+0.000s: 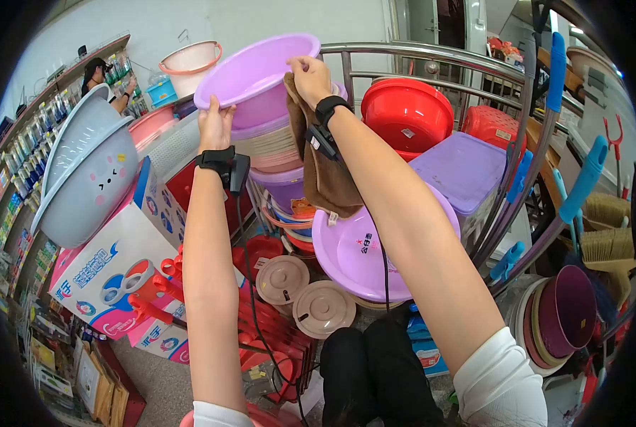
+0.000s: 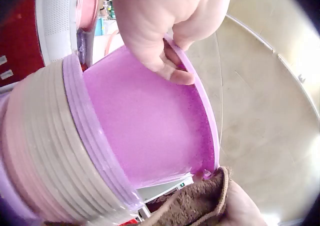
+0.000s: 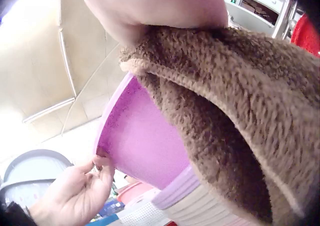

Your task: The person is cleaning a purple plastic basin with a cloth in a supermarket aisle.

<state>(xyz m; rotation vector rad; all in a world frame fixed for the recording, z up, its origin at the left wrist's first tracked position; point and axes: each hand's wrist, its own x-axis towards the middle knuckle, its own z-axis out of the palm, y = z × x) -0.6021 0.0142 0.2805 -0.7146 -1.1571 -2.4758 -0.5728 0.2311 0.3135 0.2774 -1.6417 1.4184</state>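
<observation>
White sleeves come nearest, bare arms reaching forward from them. Fingers of the left hand pinch the rim of a tilted purple basin, atop a stack of nested basins; those of the right hand grip a brown cloth (fuzzy, hanging well down) at the same rim.

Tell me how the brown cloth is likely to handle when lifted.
The brown cloth will probably be floppy, since it hangs in loose folds below the right hand. It seems unlikely to slip easily, given its fuzzy pile. As soft fabric, it should hardly be fragile.
</observation>
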